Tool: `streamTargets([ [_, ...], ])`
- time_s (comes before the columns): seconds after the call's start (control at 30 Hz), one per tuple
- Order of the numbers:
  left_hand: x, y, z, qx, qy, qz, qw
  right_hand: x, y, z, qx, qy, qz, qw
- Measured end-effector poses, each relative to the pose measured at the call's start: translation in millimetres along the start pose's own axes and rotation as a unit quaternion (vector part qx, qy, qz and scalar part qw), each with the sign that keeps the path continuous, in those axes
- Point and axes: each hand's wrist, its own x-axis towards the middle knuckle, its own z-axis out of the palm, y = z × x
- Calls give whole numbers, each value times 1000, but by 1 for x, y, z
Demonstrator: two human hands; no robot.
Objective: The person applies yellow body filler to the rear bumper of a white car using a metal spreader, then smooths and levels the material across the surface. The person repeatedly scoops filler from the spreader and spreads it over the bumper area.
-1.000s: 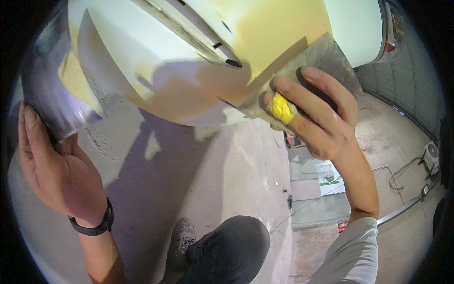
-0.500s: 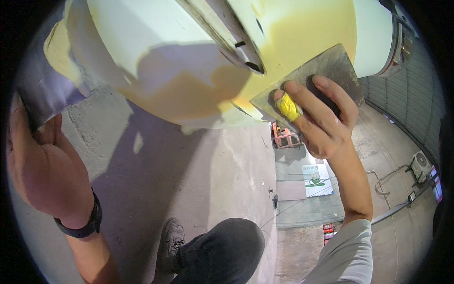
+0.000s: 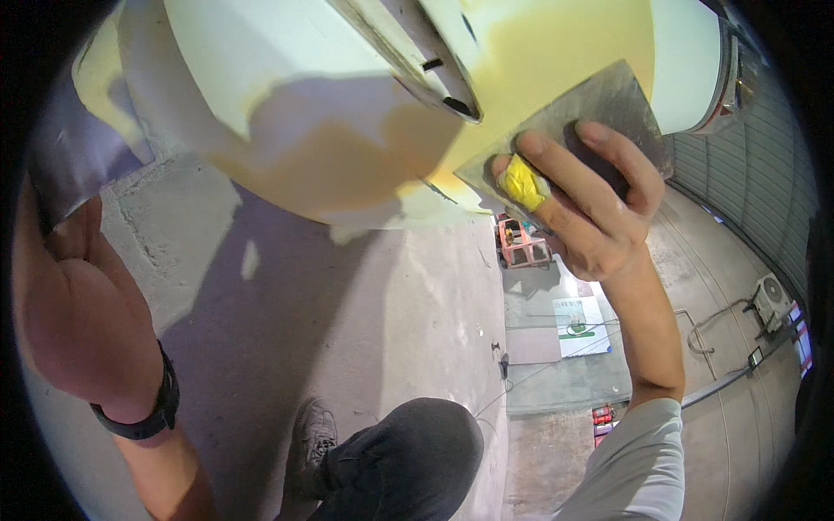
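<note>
Pressed against the rounded white car bumper is a thin, flat, grey putty spreader. My right hand grips it with the fingers spread over its face, and yellow tape wraps one finger. A yellowish filler patch covers the bumper around a slot-like opening. At the left edge, my left hand is closed on a dark, smooth, flat plate. A thick smear of pale yellow putty lies along its upper side. The picture's dark rim cuts off part of this hand.
Below the bumper is a grey concrete floor with a dark shadow. My bent knee and shoe are at the bottom. Beyond my right arm are a red-orange frame, a poster and an air-conditioner unit.
My right hand and the spreader have moved slightly up across the bumper. My left hand and the plate have drifted a little to the left.
</note>
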Motion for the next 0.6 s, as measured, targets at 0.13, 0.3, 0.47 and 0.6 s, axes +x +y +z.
streamTargets([
  [0.13,-1,1,2,-2,-7,2,1000,-13,-8,-10,-15,-41,15,999],
  [0.3,-3,1,-2,-6,-14,8,1000,-3,-7,-16,-29,-3,-4,1000],
  [0.47,-7,3,-3,-9,-19,11,1000,23,5,-7,-9,6,-5,1000],
  [0.6,-6,5,-3,-8,-18,15,1000,25,6,-4,-33,-2,2,999],
])
